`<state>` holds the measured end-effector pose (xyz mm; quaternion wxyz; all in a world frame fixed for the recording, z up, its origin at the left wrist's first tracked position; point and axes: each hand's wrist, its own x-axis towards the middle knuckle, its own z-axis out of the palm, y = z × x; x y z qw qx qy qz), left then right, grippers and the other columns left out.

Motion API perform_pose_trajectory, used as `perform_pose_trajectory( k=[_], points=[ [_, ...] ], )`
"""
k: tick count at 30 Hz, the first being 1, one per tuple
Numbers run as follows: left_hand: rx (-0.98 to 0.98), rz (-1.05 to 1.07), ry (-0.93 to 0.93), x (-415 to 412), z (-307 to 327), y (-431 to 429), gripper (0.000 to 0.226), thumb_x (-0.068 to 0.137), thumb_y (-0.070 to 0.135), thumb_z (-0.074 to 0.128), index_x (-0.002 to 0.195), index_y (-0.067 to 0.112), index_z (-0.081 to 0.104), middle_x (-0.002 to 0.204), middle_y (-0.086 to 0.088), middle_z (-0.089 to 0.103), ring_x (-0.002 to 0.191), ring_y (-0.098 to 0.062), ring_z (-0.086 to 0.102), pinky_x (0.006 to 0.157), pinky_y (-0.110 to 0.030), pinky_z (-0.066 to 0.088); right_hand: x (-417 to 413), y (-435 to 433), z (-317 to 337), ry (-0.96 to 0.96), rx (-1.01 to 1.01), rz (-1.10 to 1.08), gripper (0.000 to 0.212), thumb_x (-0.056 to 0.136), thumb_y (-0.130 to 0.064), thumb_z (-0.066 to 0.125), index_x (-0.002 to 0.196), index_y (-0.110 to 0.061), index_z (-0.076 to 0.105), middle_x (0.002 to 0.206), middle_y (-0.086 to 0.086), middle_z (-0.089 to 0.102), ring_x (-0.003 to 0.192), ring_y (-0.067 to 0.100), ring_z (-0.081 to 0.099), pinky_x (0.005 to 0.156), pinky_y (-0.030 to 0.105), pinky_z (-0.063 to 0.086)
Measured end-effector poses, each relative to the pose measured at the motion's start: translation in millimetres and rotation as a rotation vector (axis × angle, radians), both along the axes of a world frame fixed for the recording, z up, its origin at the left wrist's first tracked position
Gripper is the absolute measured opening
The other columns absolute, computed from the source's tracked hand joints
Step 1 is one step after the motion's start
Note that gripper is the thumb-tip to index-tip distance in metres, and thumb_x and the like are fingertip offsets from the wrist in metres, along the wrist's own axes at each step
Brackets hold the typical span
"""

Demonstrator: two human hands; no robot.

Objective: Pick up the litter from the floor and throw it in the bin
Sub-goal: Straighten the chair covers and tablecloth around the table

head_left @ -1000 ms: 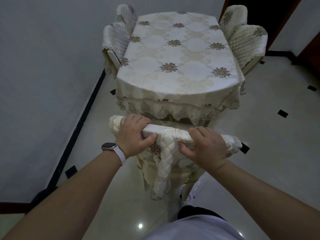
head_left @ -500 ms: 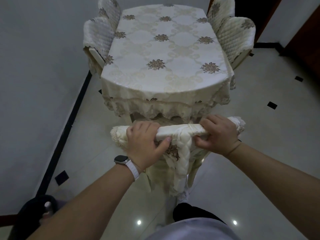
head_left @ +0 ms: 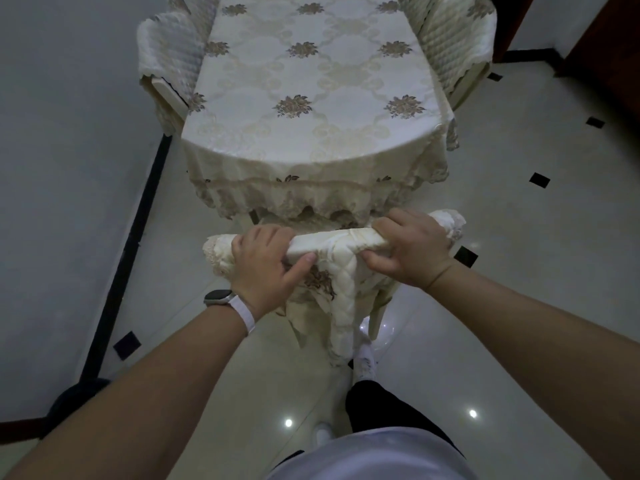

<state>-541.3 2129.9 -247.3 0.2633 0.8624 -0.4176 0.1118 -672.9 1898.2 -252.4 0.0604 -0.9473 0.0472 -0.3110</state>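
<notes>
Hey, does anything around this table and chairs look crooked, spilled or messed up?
The chair cover at the near end is askew: it is bunched along the top where the left hand and right hand grip it, and hangs down in a twisted fold. The tablecloth lies smooth; nothing spilled shows.
</notes>
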Motion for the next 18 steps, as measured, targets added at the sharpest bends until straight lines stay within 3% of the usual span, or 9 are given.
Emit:
perform_pose_trajectory(
  k=[5,13,18],
  points=[
    [0.063,-0.068,0.006,10.5,-16.6,16.3,0.050,0.086,0.061,0.046,0.094,0.015,0.061,0.091,-0.004,0.058,0.084,-0.025,0.048,0.078,-0.041,0.038,-3.3,16.4,-15.2,0.047,0.056,0.016,0.051,0.082,-0.062,0.055,0.083,-0.013,0.067,0.073,0.002,0.056,0.064,0.023,0.050,0.056,0.029,0.036],
    [0.175,-0.137,0.082,12.2,-62.4,15.1,0.057,0.087,0.067,0.044,0.102,0.015,0.064,0.098,-0.004,0.059,0.091,-0.025,0.048,0.084,-0.037,0.031,-8.7,5.9,-63.0,0.199,0.043,0.037,0.052,0.079,-0.065,0.054,0.085,-0.014,0.065,0.080,0.002,0.057,0.071,0.024,0.055,0.072,0.033,0.035],
    [0.161,-0.133,0.110,29.2,-60.1,-7.0,0.051,0.084,0.061,0.050,0.103,0.016,0.063,0.098,-0.004,0.057,0.092,-0.023,0.045,0.084,-0.039,0.032,11.6,-11.7,-62.2,0.212,0.074,0.015,0.053,0.076,-0.065,0.054,0.085,-0.014,0.067,0.079,0.004,0.057,0.069,0.026,0.053,0.066,0.034,0.039]
  ],
)
